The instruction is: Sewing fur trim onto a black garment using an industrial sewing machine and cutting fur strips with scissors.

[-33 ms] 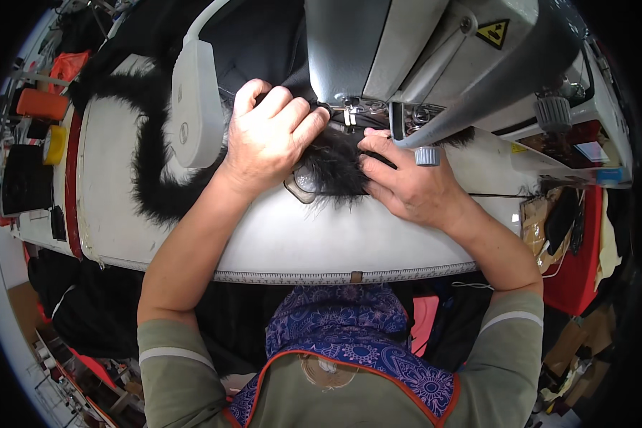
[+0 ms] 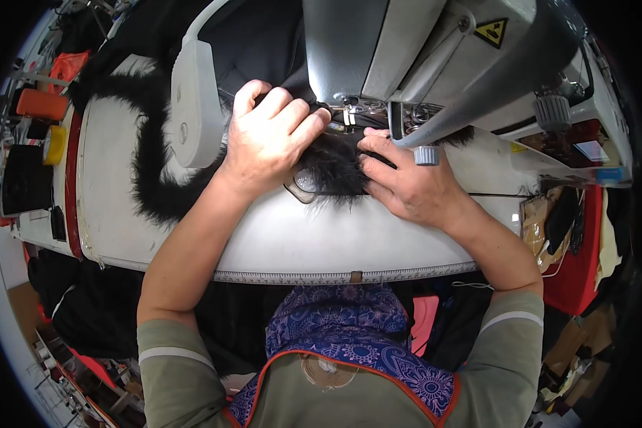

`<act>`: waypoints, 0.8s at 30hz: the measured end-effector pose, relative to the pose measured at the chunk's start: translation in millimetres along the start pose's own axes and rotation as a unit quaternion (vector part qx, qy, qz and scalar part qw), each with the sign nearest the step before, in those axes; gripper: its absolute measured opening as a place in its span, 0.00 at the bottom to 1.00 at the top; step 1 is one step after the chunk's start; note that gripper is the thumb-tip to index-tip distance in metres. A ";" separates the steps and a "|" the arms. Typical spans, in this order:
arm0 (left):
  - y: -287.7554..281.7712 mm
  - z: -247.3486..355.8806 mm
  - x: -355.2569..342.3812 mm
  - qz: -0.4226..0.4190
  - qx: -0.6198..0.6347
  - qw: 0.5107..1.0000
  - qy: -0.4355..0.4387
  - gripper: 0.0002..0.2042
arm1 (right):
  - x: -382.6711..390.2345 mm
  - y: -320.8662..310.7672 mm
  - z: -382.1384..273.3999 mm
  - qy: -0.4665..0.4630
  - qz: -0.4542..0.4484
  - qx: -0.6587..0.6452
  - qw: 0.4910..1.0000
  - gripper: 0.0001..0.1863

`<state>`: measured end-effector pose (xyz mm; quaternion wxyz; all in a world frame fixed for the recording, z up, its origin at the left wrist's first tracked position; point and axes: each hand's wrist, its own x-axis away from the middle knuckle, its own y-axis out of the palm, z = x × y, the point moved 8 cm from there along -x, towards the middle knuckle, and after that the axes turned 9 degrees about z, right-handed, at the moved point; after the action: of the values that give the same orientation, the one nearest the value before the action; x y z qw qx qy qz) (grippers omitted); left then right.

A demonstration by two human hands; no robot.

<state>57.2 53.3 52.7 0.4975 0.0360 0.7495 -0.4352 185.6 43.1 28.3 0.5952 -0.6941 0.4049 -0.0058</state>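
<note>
A strip of black fur trim (image 2: 335, 164) lies under the needle area of a sewing machine (image 2: 346, 50), together with dark fabric (image 2: 260, 46) behind it. My left hand (image 2: 271, 139) is closed on the black fabric just left of the presser foot (image 2: 348, 118), its fingers curled. On the other side my right hand (image 2: 410, 175) has its bent fingers pressed on the fur, thumb and index close to the foot; the fingertips are partly hidden by the fur. More of the fur strip (image 2: 149, 171) winds across the table to the left.
A white lamp head (image 2: 196, 107) hangs beside my left wrist. The white table (image 2: 321, 242) has a measuring tape (image 2: 292, 277) along its front edge. A yellow tape roll (image 2: 54, 145) and an orange box (image 2: 41, 104) are at the far left, a red container (image 2: 574, 264) at the right.
</note>
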 end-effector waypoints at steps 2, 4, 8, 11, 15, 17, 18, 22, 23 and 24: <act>-2.8 2.8 2.0 -0.020 0.003 1.000 -0.013 0.07 | 1.9 0.0 1.1 -0.006 0.002 0.001 1.000 0.15; -7.8 16.6 6.6 -0.035 0.080 0.995 0.051 0.06 | 4.3 0.5 1.5 -0.013 0.004 0.001 1.000 0.15; -6.3 33.0 16.1 -0.079 0.198 0.973 0.089 0.11 | 8.3 -0.3 1.4 -0.019 0.006 -0.005 1.000 0.19; -2.8 33.5 22.6 -0.189 0.239 0.952 0.038 0.18 | 7.6 -4.6 0.7 -0.023 0.004 -0.022 0.999 0.20; -5.5 35.1 24.4 -0.197 0.208 0.958 0.027 0.24 | 14.6 -9.0 -3.9 -0.106 0.011 0.000 0.994 0.20; -5.6 34.6 24.7 -0.191 0.203 0.960 0.022 0.24 | 17.9 -7.3 -2.9 -0.119 0.014 -0.010 0.993 0.20; -5.5 34.9 25.0 -0.190 0.203 0.960 0.022 0.24 | 18.9 -7.4 -4.3 -0.132 0.017 -0.021 0.991 0.19; -4.7 33.5 25.6 -0.181 0.202 0.962 0.015 0.23 | 16.1 -11.3 -6.1 -0.129 0.014 -0.006 0.992 0.19; -5.0 32.5 25.2 -0.176 0.202 0.963 0.010 0.23 | 15.5 -10.0 -5.6 -0.126 -0.002 0.006 0.992 0.19; -4.8 32.0 25.7 -0.176 0.202 0.963 0.010 0.23 | 15.6 -8.0 -4.9 -0.123 -0.018 0.018 0.992 0.18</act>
<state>64.8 18.6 31.6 0.3879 0.0077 0.6455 -0.6578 198.2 29.9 29.0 0.6529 -0.6856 0.3159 0.0619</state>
